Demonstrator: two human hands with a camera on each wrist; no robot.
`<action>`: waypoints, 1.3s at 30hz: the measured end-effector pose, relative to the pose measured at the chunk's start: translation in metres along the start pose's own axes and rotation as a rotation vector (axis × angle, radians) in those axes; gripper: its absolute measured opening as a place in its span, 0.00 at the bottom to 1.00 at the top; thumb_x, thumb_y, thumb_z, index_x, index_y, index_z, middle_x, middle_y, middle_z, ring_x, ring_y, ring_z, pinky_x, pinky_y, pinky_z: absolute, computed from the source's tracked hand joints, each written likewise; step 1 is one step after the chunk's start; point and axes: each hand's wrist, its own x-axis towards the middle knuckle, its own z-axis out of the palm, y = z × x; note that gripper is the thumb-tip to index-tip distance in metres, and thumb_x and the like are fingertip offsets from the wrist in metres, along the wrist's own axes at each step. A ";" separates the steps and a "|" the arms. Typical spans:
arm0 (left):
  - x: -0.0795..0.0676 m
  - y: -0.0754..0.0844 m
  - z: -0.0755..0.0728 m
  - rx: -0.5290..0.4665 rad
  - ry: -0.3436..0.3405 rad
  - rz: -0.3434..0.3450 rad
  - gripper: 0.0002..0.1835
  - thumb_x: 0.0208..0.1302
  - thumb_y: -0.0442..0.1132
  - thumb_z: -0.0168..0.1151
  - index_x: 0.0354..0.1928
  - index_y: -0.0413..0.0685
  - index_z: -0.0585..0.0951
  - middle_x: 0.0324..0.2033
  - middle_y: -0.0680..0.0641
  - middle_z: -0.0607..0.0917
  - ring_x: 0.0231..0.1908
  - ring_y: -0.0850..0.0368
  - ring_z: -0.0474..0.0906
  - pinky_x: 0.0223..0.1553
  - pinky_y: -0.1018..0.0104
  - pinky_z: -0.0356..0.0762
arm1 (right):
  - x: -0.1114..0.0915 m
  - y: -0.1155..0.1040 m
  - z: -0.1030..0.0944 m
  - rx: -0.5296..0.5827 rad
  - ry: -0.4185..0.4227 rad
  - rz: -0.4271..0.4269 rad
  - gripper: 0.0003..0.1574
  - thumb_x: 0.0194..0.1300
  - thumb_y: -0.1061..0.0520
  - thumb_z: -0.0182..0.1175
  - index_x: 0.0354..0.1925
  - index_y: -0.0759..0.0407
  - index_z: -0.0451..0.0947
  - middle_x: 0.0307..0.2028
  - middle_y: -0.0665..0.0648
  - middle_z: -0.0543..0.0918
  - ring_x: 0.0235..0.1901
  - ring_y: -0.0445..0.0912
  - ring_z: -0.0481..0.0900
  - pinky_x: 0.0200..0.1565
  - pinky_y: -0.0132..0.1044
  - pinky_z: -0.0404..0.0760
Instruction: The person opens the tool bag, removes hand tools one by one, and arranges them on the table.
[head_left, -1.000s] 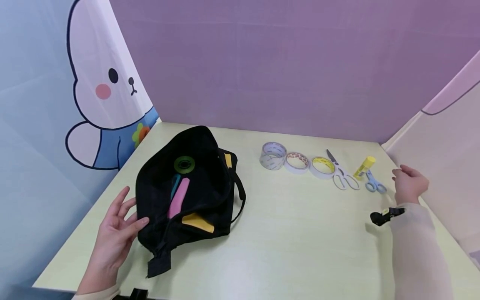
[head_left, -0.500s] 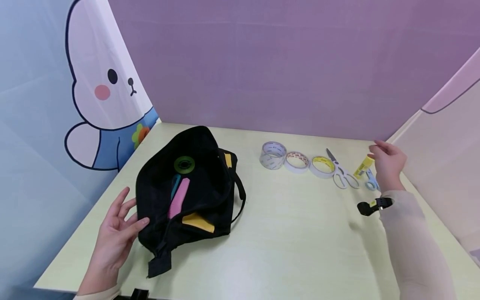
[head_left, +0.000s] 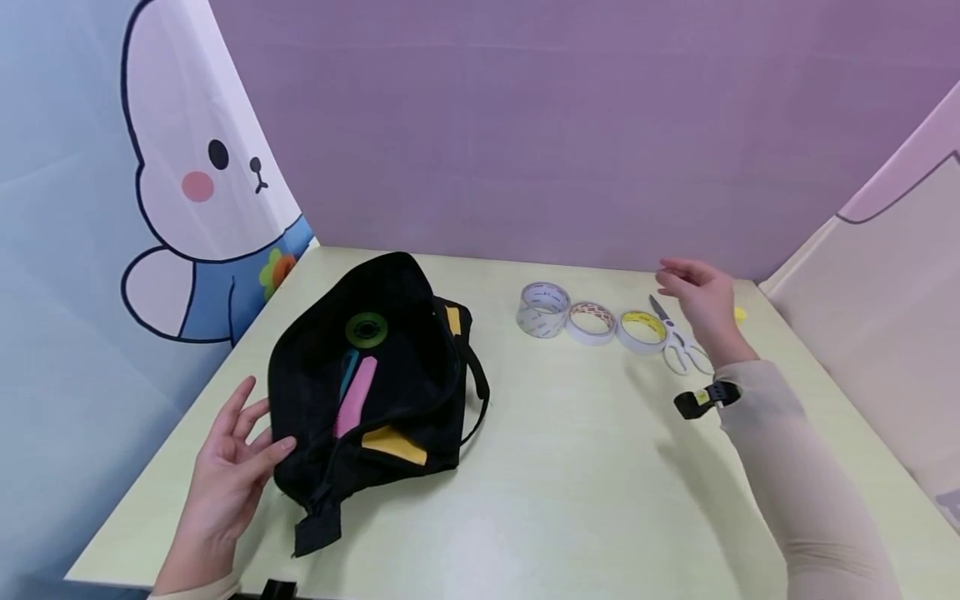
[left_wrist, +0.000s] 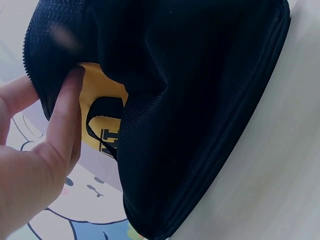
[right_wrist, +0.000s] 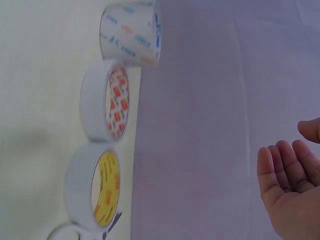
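A black zippered bag [head_left: 311, 375] gapes open at the left of the table. My left hand [head_left: 232, 483] pinches its near left edge between thumb and fingers, also seen in the left wrist view on the bag [left_wrist: 200, 110]. Inside lie a round green disc-like item [head_left: 367, 330], a pink item [head_left: 356, 398] and a slim teal item [head_left: 349, 371]. My right hand [head_left: 705, 304] hovers over white-handled scissors [head_left: 677, 350], fingers loosely bent and holding nothing; the right wrist view shows this hand [right_wrist: 295, 195] bare. Left of the scissors stand a yellow-cored tape roll [head_left: 637, 342], a red-patterned-core tape roll [head_left: 588, 337] and a wide clear tape roll [head_left: 542, 323].
Behind my right wrist a bit of yellow cap [head_left: 740, 315] shows; the glue stick's body and the blue scissors are hidden. A purple cloth [head_left: 480, 150] hangs along the table's back edge, with printed cloth on both sides. The bag's strap [head_left: 480, 383] hangs at its right.
My right hand has moved left from the table's right side, past the glue stick and blue scissors, to above the white-handled scissors. The left hand and bag have stayed put.
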 end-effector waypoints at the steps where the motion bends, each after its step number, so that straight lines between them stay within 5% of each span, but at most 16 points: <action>1: 0.000 0.000 0.000 0.004 0.000 -0.001 0.47 0.63 0.12 0.51 0.78 0.52 0.50 0.55 0.51 0.76 0.47 0.59 0.84 0.39 0.74 0.82 | -0.001 -0.002 0.005 -0.028 -0.021 -0.004 0.10 0.67 0.65 0.63 0.44 0.52 0.84 0.37 0.44 0.83 0.36 0.36 0.81 0.40 0.23 0.81; 10: 0.000 -0.002 0.000 -0.001 -0.001 0.008 0.47 0.62 0.11 0.50 0.78 0.52 0.52 0.55 0.51 0.77 0.46 0.60 0.84 0.37 0.75 0.82 | -0.005 -0.017 0.056 -0.171 -0.200 -0.086 0.17 0.68 0.65 0.62 0.54 0.71 0.78 0.35 0.40 0.84 0.35 0.35 0.82 0.42 0.27 0.82; 12: 0.000 -0.003 -0.001 -0.005 -0.007 0.013 0.47 0.62 0.11 0.50 0.78 0.52 0.51 0.56 0.51 0.77 0.46 0.59 0.84 0.38 0.74 0.82 | -0.008 -0.021 0.069 -0.184 -0.239 -0.094 0.19 0.68 0.65 0.61 0.55 0.74 0.77 0.36 0.47 0.86 0.35 0.35 0.82 0.42 0.27 0.82; 17: 0.000 -0.005 -0.003 -0.005 -0.018 0.013 0.48 0.62 0.13 0.55 0.78 0.52 0.50 0.56 0.51 0.76 0.48 0.58 0.84 0.42 0.72 0.82 | -0.014 -0.037 0.102 -0.272 -0.354 -0.098 0.20 0.70 0.61 0.62 0.57 0.67 0.78 0.47 0.63 0.84 0.41 0.45 0.83 0.41 0.29 0.81; 20: 0.000 -0.005 -0.003 -0.006 -0.018 0.012 0.48 0.62 0.13 0.55 0.78 0.52 0.50 0.57 0.51 0.76 0.48 0.58 0.84 0.42 0.72 0.82 | -0.016 -0.048 0.121 -0.296 -0.416 -0.140 0.19 0.69 0.60 0.63 0.56 0.64 0.80 0.47 0.62 0.85 0.42 0.48 0.83 0.41 0.30 0.81; 29: 0.002 -0.005 -0.003 -0.007 -0.016 0.020 0.47 0.63 0.11 0.50 0.78 0.52 0.51 0.56 0.51 0.76 0.47 0.59 0.84 0.39 0.73 0.82 | -0.021 -0.070 0.173 -0.243 -0.521 -0.207 0.17 0.67 0.61 0.64 0.53 0.64 0.82 0.45 0.61 0.86 0.42 0.47 0.83 0.48 0.43 0.82; 39: 0.000 -0.006 -0.004 -0.012 -0.005 0.011 0.48 0.62 0.12 0.54 0.78 0.52 0.50 0.56 0.50 0.77 0.47 0.58 0.84 0.42 0.71 0.83 | -0.022 -0.082 0.229 -0.075 -0.562 -0.212 0.16 0.66 0.65 0.64 0.52 0.68 0.82 0.43 0.63 0.86 0.39 0.51 0.84 0.42 0.39 0.83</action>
